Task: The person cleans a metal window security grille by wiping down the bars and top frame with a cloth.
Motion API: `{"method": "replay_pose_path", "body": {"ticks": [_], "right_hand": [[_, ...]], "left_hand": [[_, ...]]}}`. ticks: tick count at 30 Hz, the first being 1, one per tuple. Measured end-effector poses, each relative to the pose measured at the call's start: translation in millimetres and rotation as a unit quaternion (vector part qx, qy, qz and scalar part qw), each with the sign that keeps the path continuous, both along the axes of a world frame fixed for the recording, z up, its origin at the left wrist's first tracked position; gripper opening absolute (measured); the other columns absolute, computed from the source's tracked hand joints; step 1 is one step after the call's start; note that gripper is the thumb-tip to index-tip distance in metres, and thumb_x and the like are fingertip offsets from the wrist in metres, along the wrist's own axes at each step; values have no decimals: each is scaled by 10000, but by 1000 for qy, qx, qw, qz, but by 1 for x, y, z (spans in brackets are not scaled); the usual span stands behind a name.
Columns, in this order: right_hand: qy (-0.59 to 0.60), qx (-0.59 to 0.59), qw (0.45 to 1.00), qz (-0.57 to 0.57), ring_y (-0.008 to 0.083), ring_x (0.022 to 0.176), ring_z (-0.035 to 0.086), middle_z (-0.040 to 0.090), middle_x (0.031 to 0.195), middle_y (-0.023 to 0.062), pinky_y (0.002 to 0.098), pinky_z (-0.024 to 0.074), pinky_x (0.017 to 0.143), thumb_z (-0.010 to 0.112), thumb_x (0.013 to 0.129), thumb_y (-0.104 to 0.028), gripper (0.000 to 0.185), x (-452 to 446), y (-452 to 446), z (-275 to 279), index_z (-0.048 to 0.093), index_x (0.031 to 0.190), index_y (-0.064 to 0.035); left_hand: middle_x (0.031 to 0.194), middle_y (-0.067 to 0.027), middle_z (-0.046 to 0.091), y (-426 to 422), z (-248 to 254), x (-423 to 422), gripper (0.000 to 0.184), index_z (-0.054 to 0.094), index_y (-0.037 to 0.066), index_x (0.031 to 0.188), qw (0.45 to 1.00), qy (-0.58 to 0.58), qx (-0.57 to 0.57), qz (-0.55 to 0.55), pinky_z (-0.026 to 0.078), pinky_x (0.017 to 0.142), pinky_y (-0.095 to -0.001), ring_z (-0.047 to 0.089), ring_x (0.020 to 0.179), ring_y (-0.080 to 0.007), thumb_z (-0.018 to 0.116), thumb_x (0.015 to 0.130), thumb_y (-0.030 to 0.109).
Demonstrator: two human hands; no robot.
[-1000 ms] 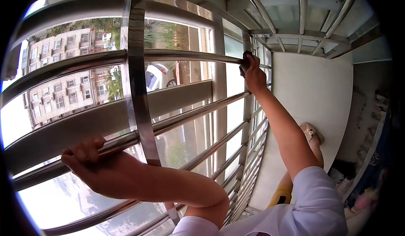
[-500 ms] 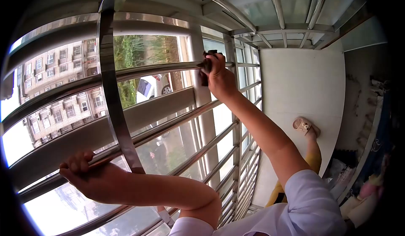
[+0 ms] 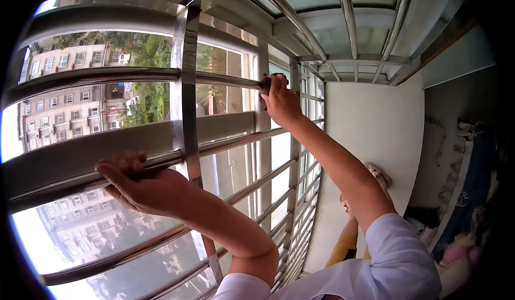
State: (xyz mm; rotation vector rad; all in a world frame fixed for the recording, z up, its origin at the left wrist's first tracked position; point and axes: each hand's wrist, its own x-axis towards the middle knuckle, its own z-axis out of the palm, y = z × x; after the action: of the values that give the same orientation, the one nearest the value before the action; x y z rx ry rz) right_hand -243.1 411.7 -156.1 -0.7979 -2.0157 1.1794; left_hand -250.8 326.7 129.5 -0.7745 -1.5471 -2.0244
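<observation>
My right hand (image 3: 282,102) is closed round a dark cloth (image 3: 265,88), which is wrapped about an upper metal bar (image 3: 230,80) of the window grille. Lower and to the left, my left hand (image 3: 145,184) grips another shiny metal bar (image 3: 61,186), its fingers curled over it from below. A flat metal upright (image 3: 190,96) crosses the bars between my two hands. Part of the cloth is hidden by my right fingers.
Beyond the grille stand a brick building (image 3: 64,112) and green plants. More barred frames (image 3: 348,26) are at the top right. A pale floor (image 3: 370,117) with my feet in sandals lies right of the grille; cloth items (image 3: 464,192) are at the far right.
The view has shifted. My right hand, with the dark cloth, went left along the upper bar, then stayed near the same spot in view. My left hand still grips the lower bar.
</observation>
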Motion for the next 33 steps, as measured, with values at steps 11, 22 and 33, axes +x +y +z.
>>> {"method": "replay_pose_path", "body": {"ticks": [11,22,33], "right_hand": [[109,0,994,-27,390,743,620,459,1145,191,474,525,619,581,871,-172,376,-3,-8,117,374,1166,-65],[-86,-100,990,-54,391,1084,530,501,1186,210,443,462,889,654,841,-284,554,149,-10,-18,414,1264,-20],[-126,-20,988,-88,375,1098,547,481,1294,158,448,483,875,666,829,-257,595,63,120,131,395,1323,-67]], "left_hand": [[642,27,414,-1,-3,9,151,467,79,956,999,-17,-42,3,330,560,-243,342,575,-66,514,987,219],[741,2,452,-16,-3,12,168,444,56,1020,993,-29,-87,-77,371,633,-232,401,649,-73,473,1002,221],[696,4,414,-10,-11,9,173,418,65,975,995,-8,-83,-46,347,560,-226,372,609,-68,477,996,226]]}}
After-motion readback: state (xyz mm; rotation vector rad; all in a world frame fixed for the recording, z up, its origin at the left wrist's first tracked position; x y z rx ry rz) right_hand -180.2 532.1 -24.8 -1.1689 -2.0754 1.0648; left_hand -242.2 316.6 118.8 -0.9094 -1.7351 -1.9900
